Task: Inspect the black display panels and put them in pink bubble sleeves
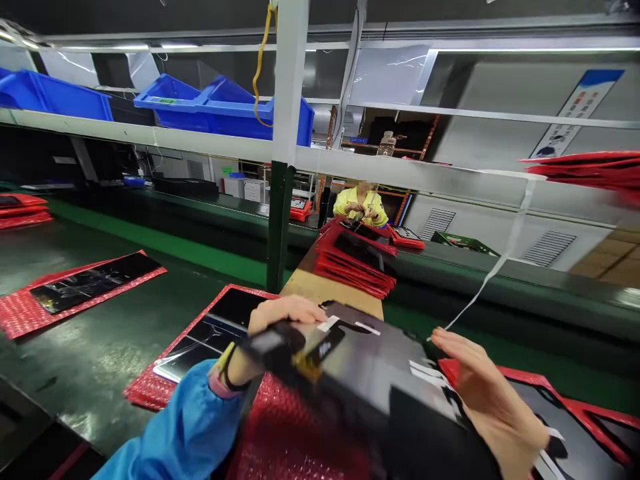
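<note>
My left hand (285, 315) grips the near edge of a large, flat black panel (370, 380), which is tilted and blurred by motion. White tape tabs (425, 373) sit on its surface. My right hand (490, 393) presses against the panel's right edge, and a thin white film strip (495, 267) rises from near its fingertips. Beneath my hands lies a red bubble-lined sleeve (280, 427). Another red sleeve with a black panel (200, 340) lies to the left, and a third (575, 427) lies at lower right. The panel hides much of what is beneath it.
A stack of red sleeves (355, 267) sits on a tan board (320, 290) ahead. Another sleeve (75, 293) lies on the dark green bench at left. A shelf upright (289, 80) and blue bins (225, 110) stand above. A co-worker in yellow (361, 207) sits beyond.
</note>
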{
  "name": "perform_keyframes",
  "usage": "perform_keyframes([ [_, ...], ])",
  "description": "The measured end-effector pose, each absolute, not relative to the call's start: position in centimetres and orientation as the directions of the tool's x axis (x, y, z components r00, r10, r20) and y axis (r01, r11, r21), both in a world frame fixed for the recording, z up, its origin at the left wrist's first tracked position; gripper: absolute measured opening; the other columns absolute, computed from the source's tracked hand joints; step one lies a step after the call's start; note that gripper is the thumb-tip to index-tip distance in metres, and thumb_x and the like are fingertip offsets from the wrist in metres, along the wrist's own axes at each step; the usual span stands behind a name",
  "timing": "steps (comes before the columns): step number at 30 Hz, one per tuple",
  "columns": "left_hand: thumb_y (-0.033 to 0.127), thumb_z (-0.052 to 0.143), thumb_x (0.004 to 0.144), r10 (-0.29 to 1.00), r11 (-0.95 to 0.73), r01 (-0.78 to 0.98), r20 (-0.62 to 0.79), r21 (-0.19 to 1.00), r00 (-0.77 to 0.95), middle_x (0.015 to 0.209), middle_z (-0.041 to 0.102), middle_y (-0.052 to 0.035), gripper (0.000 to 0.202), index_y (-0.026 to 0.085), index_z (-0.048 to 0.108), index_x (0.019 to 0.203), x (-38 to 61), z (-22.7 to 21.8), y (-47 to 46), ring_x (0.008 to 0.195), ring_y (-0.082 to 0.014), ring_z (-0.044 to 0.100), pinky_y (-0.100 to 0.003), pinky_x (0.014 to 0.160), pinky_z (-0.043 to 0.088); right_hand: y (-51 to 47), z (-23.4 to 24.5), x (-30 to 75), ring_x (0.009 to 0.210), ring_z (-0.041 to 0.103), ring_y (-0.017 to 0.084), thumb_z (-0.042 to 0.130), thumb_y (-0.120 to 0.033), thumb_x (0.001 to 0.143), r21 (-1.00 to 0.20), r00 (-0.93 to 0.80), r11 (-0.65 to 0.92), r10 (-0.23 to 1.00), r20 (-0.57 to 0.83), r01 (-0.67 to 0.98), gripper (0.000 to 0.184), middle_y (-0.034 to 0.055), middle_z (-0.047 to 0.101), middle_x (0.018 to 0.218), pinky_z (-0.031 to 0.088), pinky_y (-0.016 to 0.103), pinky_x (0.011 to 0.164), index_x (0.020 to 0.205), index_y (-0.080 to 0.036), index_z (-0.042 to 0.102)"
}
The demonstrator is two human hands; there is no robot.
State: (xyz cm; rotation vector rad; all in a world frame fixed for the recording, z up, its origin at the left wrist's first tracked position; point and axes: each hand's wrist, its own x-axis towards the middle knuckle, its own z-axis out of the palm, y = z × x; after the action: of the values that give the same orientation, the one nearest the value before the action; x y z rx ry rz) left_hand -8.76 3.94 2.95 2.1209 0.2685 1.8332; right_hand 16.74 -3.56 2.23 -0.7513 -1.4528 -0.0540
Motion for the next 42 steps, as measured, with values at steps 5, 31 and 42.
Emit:
perform_keyframes([
  [5,0.029,0.083,0.064,0.9,-0.35,-0.121,0.37,0.929,0.232,0.065,0.066,0.0007,0.026,0.015,0.063,0.073,-9.6,2.1,5.5,0.063,-0.0137,0.063,-0.024,0.062,0.052,-0.4,-1.1,18.2,0.107,0.065,0.026,0.078,-0.045,0.069,-0.883,0.288,0.403,0.839,0.462,0.242,0.044,0.007,0.072,0.11,0.049,0.041,0.098,0.105,-0.024,0.068],
  [31,0.059,0.07,0.064,0.922,0.169,0.503,-0.316,0.847,0.223,0.048,0.047,0.0048,0.045,0.021,0.047,0.061,-13.3,-6.3,6.4,0.046,-0.0152,0.051,-0.027,0.053,0.038,1.1,-11.1,17.8,0.116,0.061,0.026,0.048,-0.041,0.091,-0.75,0.14,0.329,0.863,0.486,0.574,0.036,0.0122,0.067,0.12,0.044,0.047,0.104,0.11,-0.017,0.067],
  [42,0.055,0.074,0.057,0.884,0.25,0.389,-0.372,0.887,0.281,0.056,0.029,0.0109,0.049,0.021,0.042,0.07,-14.2,-6.9,5.0,0.05,-0.008,0.031,-0.021,0.045,0.027,-2.5,-11.5,13.3,0.108,0.066,0.028,0.055,-0.023,0.085,-0.483,-0.238,0.602,0.749,0.619,0.636,0.024,0.0065,0.072,0.112,0.054,0.049,0.093,0.104,-0.021,0.071],
])
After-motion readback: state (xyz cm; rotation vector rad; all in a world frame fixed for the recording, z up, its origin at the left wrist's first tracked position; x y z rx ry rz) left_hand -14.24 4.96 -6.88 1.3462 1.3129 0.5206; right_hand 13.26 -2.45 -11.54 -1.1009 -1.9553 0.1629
